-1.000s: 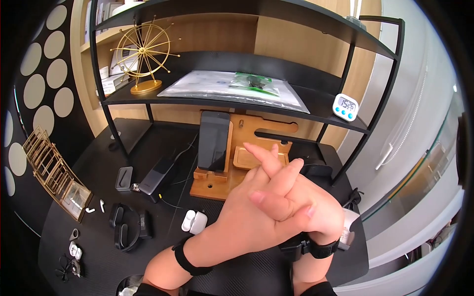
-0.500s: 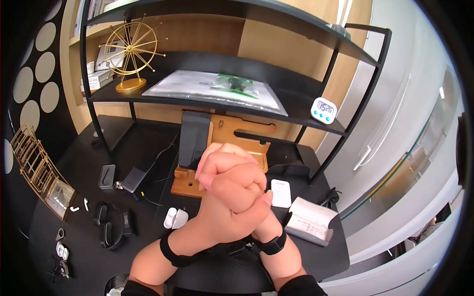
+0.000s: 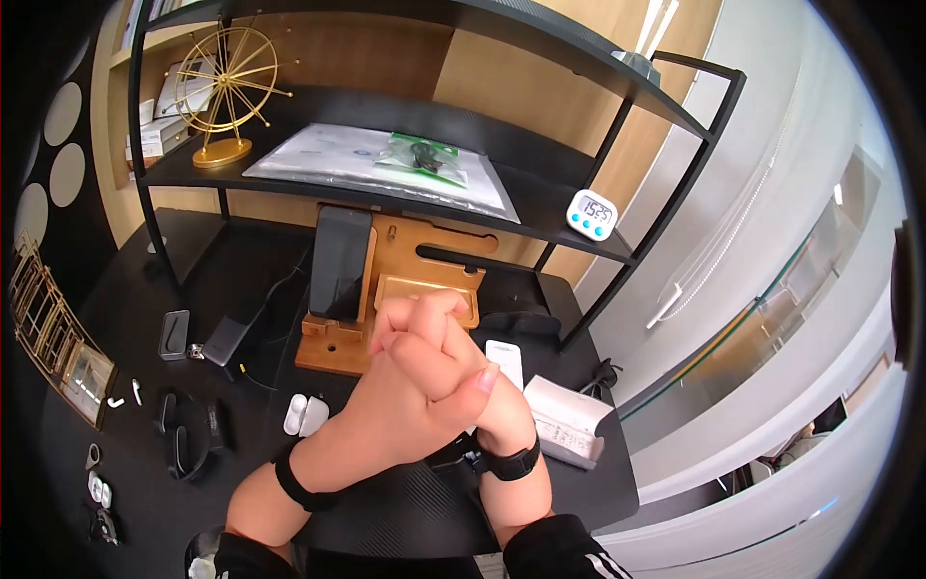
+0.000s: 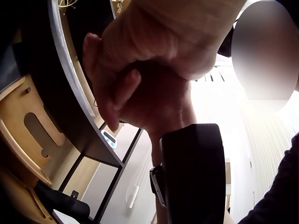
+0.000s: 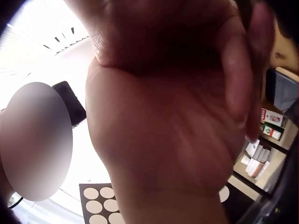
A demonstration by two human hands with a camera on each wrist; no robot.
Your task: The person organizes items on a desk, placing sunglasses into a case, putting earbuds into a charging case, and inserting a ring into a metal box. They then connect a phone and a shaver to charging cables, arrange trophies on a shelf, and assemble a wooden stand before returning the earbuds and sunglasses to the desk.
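Evidently our grip is taken up with itself: the left hand (image 3: 371, 410) and right hand (image 3: 503, 405) are clasped, fingers interlaced and curled, each holding the other and nothing else that we can see. To do this well, we would keep the clasp loose, bend both wrists evenly, and stay raised off the surface (image 3: 598, 497) so the black wristbands (image 3: 292, 485) knock nothing. Nearest us beyond the hands is the wooden docking stand (image 3: 397, 262), between eleven and twelve o'clock, its lower part hidden behind them. Its front faces us, towards six, and its long axis runs from nine to a little past three. The smartphone (image 3: 340, 265) on its left side, at eleven o'clock, stands upright, its long axis leaning slightly from twelve towards one. The earbud case (image 3: 307, 415) lies near half past eight, the white box (image 3: 567, 425) towards four.
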